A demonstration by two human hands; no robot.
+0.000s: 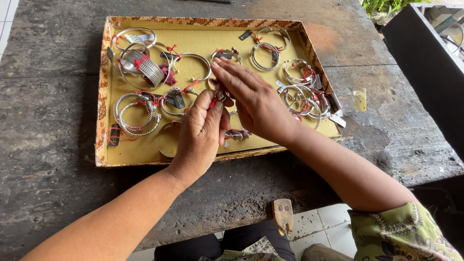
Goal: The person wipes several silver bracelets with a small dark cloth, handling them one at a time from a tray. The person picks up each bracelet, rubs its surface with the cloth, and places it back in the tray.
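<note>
Held piece: a small silver bracelet with red thread [218, 95], pinched above the middle of the tray.
Left hand [200, 137]: fingertips closed on the piece and its thread.
Right hand [256, 104]: fingers extended, thumb and forefinger pinching the same piece from the other side.
Tray: shallow yellow cardboard tray with patterned rim [102, 96], lying on the dark weathered wooden worktop [48, 145].
Progress: judged midway; most silver bangles [137, 113] in the tray already carry red ties and dark tags.
</note>
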